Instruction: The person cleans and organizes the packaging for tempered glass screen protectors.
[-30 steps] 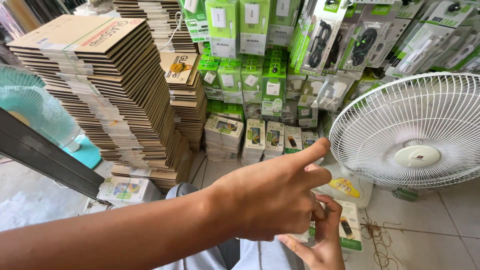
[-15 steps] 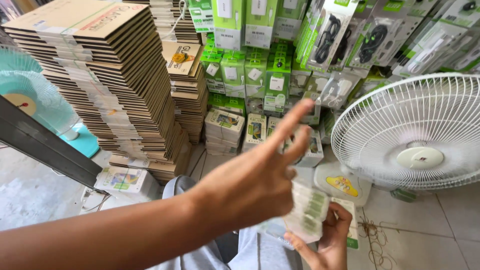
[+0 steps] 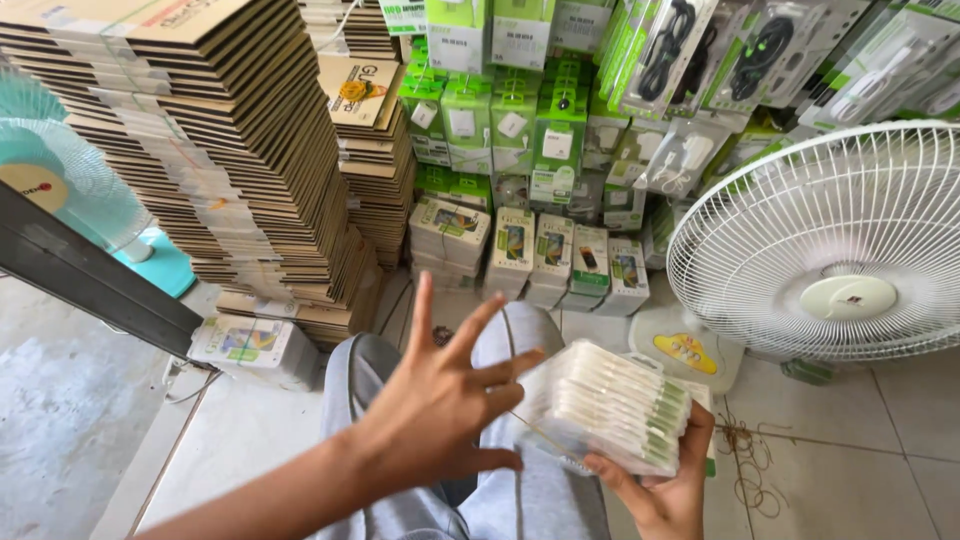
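Bundle of flat packets [image 3: 610, 405], glossy clear plastic over pale cards with green edges, squared into a thick block and bound by a thin band; gripped from below in right hand [image 3: 660, 485], fingers curled under the near edge, thumb against the side. Long axis slanting from lower left to upper right, layered edges facing up. Left hand [image 3: 440, 400] open, fingers spread wide, holding nothing, fingertips just beside the block's left end. Grey-trousered knees [image 3: 500, 350] beneath. Beyond: tall stack of flattened corrugated cardboard [image 3: 210, 140], green and white boxed goods [image 3: 500, 130], white wire-grille fan [image 3: 840, 240] at right, pale tiled floor [image 3: 850, 450].
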